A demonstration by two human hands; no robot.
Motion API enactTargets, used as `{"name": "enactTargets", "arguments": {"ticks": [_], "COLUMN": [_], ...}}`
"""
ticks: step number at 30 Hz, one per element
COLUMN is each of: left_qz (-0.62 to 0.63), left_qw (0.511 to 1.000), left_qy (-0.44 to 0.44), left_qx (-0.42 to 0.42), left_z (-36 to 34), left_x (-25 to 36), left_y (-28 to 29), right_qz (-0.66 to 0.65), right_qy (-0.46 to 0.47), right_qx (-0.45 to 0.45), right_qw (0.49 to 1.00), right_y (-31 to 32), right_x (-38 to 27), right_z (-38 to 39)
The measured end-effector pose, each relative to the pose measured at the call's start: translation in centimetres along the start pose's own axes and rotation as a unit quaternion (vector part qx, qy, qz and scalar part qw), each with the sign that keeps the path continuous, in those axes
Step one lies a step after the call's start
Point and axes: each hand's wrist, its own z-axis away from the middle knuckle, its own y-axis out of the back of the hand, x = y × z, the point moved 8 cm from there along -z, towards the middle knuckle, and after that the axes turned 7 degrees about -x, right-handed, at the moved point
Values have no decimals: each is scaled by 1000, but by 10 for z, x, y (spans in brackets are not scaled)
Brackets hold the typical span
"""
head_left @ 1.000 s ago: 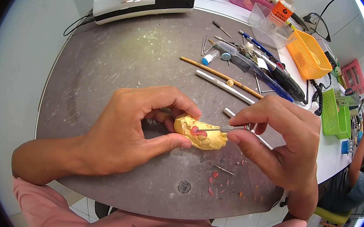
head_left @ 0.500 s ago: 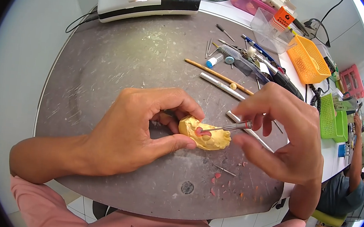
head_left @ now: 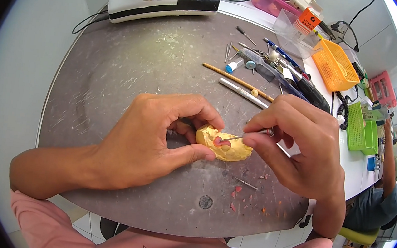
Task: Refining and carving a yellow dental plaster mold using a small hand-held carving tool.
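Observation:
My left hand [head_left: 140, 140] holds a yellow dental plaster model [head_left: 237, 154] just above the bench, thumb on its near edge and fingers on its far side. A small pink piece [head_left: 225, 143] sits on the model's left part. My right hand [head_left: 304, 141] is closed on a slim metal hand tool [head_left: 232, 138] with a red band near its handle. The tool's thin shaft points left, and its tip meets the pink piece. My fingers hide much of the handle.
Pink scraps [head_left: 233, 206] and a short metal bur [head_left: 246, 182] lie in front of the model. Beyond my right hand are a wooden stick [head_left: 229, 77], a metal rod [head_left: 240, 92] and a brush [head_left: 257, 60]. An orange basket [head_left: 335, 65] and green basket [head_left: 360, 132] stand right. A co-worker [head_left: 374, 208] sits at far right.
My right thumb and fingers, spread around the tool before, have closed on its handle. The hand has moved slightly left. My left hand and the model have hardly moved.

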Motion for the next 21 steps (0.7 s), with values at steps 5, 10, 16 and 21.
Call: {"name": "enactTargets", "arguments": {"ticks": [5,10,16,21], "left_qz": [4,-12,-14,-6], "left_qw": [1000,1000,1000,1000], "left_qy": [0,3,-10,2], "left_qx": [8,5,11,3], "left_z": [0,1,1,0], "left_x": [-1,1,2,0], "left_y": [1,0,1,0], "right_qz": [9,-8,4,4], "right_qy": [-21,3,-22,-36], "right_qx": [-27,16,-3,4], "right_qw": [999,1000,1000,999], "right_y": [2,3,0,1], "right_x": [-5,2,-2,6], "right_z": [-2,4,1,6]}}
